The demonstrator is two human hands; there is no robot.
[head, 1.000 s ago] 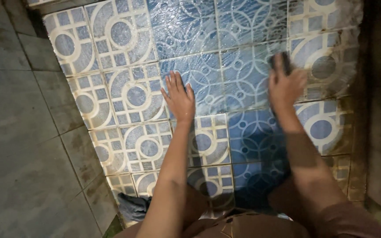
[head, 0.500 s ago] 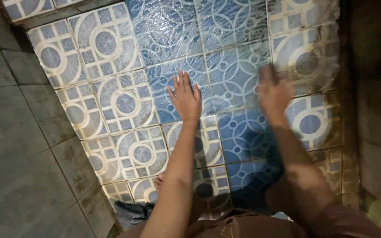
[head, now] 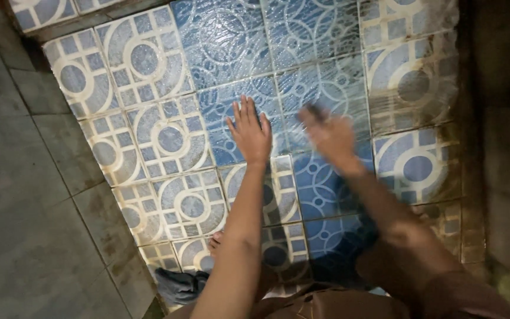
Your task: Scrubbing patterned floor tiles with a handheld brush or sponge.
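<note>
1. Left hand (head: 249, 133): flat on the patterned floor tiles (head: 166, 136), palm down, fingers spread and pointing away from the person.
2. Right hand (head: 332, 136): just beside the left, low over the tiles and motion-blurred; a dark object (head: 316, 112) shows at its fingertips, kind unclear; whether the fingers grip it cannot be told.
3. Tiles: lie under both hands; wet and glossy, blue with white circle-and-line patterns at the middle, cream-bordered circle squares at either side, brown grime near the right edge.
4. Grey plain floor (head: 25, 195): left of the tiles.
5. Dark cloth (head: 178, 283): crumpled near the person's knee.
</note>
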